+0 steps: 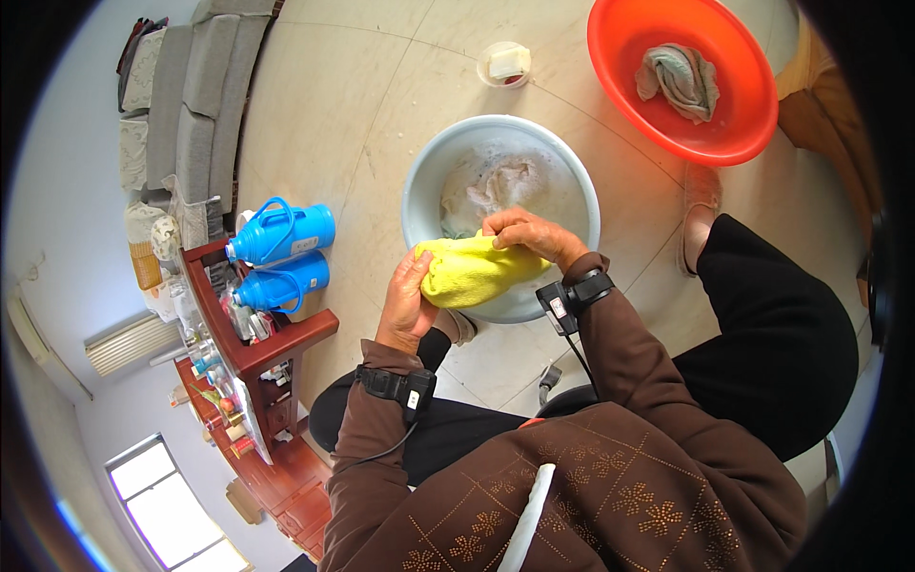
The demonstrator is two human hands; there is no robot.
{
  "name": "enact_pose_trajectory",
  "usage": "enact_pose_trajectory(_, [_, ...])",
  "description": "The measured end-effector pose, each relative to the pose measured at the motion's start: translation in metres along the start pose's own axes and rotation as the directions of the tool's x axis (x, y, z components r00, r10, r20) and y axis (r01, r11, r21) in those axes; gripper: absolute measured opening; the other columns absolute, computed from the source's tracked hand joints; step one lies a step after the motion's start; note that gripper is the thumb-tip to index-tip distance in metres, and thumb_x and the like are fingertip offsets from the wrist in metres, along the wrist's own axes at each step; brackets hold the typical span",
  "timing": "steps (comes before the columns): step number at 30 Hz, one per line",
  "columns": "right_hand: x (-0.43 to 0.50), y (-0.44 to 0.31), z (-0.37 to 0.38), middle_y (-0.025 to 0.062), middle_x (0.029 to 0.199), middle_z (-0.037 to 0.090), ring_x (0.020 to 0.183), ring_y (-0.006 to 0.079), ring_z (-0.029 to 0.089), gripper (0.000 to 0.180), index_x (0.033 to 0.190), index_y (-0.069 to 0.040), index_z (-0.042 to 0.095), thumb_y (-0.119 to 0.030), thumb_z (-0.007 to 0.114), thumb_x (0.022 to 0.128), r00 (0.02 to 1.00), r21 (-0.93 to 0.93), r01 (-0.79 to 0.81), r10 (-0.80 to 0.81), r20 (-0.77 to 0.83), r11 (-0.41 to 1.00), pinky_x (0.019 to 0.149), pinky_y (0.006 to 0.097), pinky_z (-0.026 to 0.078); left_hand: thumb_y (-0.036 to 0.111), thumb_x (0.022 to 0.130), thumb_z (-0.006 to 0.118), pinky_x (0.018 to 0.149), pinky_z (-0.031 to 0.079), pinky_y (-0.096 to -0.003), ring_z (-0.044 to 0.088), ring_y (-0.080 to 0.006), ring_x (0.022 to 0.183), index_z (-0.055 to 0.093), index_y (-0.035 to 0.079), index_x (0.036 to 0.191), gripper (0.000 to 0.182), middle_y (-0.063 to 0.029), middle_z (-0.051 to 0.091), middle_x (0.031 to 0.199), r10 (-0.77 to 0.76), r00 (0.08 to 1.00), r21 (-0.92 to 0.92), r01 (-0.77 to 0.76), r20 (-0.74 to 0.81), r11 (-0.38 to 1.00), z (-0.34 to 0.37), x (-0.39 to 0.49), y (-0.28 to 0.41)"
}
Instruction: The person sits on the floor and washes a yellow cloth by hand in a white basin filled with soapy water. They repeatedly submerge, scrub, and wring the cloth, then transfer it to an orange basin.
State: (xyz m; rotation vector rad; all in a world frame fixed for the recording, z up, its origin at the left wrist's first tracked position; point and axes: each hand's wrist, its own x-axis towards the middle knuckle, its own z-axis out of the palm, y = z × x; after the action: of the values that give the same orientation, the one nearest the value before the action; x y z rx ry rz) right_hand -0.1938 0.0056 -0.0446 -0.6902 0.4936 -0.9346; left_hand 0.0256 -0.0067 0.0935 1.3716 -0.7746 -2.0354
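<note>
A yellow cloth (475,275) is stretched between my two hands, above the near rim of a pale grey-blue basin (412,193). My left hand (406,300) grips its left end, thumb on top. Fingers of my right hand (532,236) pinch its upper edge. Cloudy water fills the basin's bottom, and a pale wet cloth (507,184) lies in it. Beyond the basin, a clear round container (486,70) on the floor holds a white bar of soap (510,63).
An orange-red basin (750,107) with a twisted greyish cloth (679,79) stands at upper right. Two blue thermos flasks (286,232) stand at left beside a reddish wooden table (297,343). A grey sofa (207,107) is at upper left.
</note>
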Motion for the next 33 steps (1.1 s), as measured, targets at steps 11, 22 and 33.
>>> enact_pose_trajectory(11, [0.008, 0.014, -0.001, 0.0021, 0.096, 0.064, 0.088, 0.0104, 0.062, 0.018, 0.100, -0.008, 0.056, -0.023, 0.065, 0.095, 0.991, 0.432, 0.103, -0.058, -0.117, 0.896, 0.081, 0.0280, 0.052, 0.025, 0.100, 0.061, 0.105, 0.048, -0.0410, 0.063, -0.0254, 0.117, 0.056, 0.000, 0.132, 0.041, -0.0130, 0.065, 0.127, -0.203, 0.979, 0.021, 0.203, 0.008, 0.979, -0.015, 0.020, -0.004])
enact_pose_trajectory(22, [0.001, 0.053, -0.004, 0.0054, 0.107, 0.068, 0.098, 0.0141, 0.063, 0.038, 0.119, -0.002, 0.064, -0.031, 0.067, 0.094, 0.995, 0.361, -0.043, 0.073, -0.072, 0.931, 0.090, 0.0275, 0.048, 0.021, 0.101, 0.058, 0.099, 0.051, -0.0391, 0.065, -0.0250, 0.109, 0.060, 0.002, 0.119, 0.026, -0.0118, 0.067, 0.117, 0.009, 0.984, -0.077, -0.023, -0.180, 0.997, -0.037, 0.072, -0.045])
enact_pose_trajectory(33, [0.020, 0.078, 0.042, -0.0009, 0.088, 0.060, 0.079, 0.0116, 0.054, 0.028, 0.100, -0.006, 0.065, -0.033, 0.060, 0.098, 0.857, 0.419, 0.190, 0.058, -0.512, 0.888, 0.073, 0.0314, 0.048, 0.027, 0.097, 0.058, 0.082, 0.052, -0.0504, 0.065, -0.0467, 0.099, 0.055, 0.005, 0.123, 0.035, -0.0295, 0.066, 0.103, 0.568, 0.787, 0.897, -0.042, -0.242, 0.440, 0.056, 0.093, -0.071])
